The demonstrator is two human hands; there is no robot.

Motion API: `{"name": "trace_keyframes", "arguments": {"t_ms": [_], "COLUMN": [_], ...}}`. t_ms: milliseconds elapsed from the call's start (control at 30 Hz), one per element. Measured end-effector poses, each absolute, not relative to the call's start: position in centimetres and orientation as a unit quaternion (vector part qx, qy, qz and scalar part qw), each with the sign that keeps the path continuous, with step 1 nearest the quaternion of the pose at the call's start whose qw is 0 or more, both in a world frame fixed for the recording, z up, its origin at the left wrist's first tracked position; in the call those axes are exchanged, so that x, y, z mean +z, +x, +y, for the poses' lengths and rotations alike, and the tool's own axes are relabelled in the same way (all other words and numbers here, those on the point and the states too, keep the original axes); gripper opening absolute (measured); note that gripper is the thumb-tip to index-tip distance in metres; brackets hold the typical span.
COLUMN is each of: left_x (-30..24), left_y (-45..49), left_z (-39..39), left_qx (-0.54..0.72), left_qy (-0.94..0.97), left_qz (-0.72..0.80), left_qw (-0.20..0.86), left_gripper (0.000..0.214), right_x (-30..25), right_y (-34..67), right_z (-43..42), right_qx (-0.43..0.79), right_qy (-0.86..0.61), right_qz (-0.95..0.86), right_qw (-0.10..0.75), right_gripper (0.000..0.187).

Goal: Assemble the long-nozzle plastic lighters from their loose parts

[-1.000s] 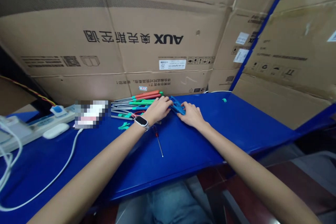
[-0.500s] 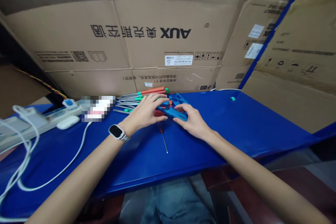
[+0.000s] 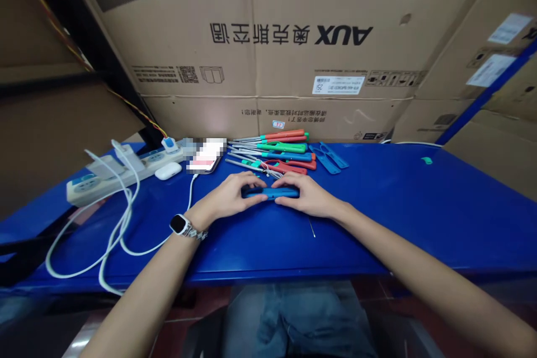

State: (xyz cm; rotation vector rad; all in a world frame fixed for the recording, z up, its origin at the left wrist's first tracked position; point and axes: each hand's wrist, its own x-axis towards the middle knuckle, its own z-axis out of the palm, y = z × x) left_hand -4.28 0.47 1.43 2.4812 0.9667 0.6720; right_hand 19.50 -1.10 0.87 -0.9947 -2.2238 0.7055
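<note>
A blue plastic handle piece (image 3: 272, 193) lies crosswise on the blue table (image 3: 398, 218), gripped at both ends. My left hand (image 3: 229, 197), with a watch on its wrist, is closed on its left end. My right hand (image 3: 308, 196) is closed on its right end. Behind them lies a pile of screwdrivers (image 3: 277, 152) with green, red and blue handles. Two more blue handle pieces (image 3: 329, 156) rest just right of the pile. A thin metal shaft (image 3: 312, 228) shows under my right wrist.
A white power strip (image 3: 121, 170) with plugs and trailing white cables (image 3: 117, 229) occupies the left side, with a white earbud case (image 3: 168, 170) and a phone (image 3: 205, 155) beside it. Large cardboard boxes (image 3: 293, 50) wall the back. A small green piece (image 3: 427, 160) lies far right.
Both hands drew back from the screwdriver pile toward me, bringing one blue handle piece with them. The view swung left, so the power strip and cables show more.
</note>
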Motion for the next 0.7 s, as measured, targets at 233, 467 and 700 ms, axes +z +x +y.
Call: {"name": "trace_keyframes", "arguments": {"t_ms": [233,467,700], "left_x": [1.2,2.1,2.4], "left_y": [-4.0,-4.1,-4.2], "left_z": [0.4,-0.1,-0.1], "left_qx": [0.255,0.310,0.368], "left_qy": [0.867,0.833,0.791], "left_qz": [0.366,0.401,0.431], "left_qw": [0.221,0.222,0.231], "left_gripper": [0.038,0.036,0.034], "right_x": [0.5,0.1,-0.2], "right_y": [20.4,19.9,19.8], "right_z": [-1.2,-1.2,-1.1], "right_qx": [0.314,0.333,0.278], "right_qy": [-0.370,-0.406,-0.429], "right_qz": [-0.813,-0.754,-0.744], "right_qw": [0.323,0.394,0.430], "right_gripper": [0.026,0.031,0.029]}}
